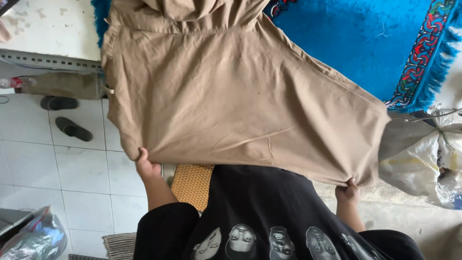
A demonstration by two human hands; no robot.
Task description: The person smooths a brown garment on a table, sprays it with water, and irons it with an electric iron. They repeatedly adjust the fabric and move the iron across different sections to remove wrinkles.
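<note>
A large tan cloth garment (231,96) is spread out in the air in front of me, hanging down from a bunched part at the top. My left hand (144,166) grips its lower left corner. My right hand (347,191) pinches its lower right corner. Both arms come out of black sleeves, and a black printed shirt (269,216) fills the bottom of the view. The garment hides most of what lies behind it.
A blue rug (356,43) with a patterned, fringed border lies at the upper right. White floor tiles (72,178) and two dark slippers (72,129) are at the left. A whitish sack (423,159) sits at the right, a woven yellow mat (192,183) below the cloth, a plastic bag (33,238) bottom left.
</note>
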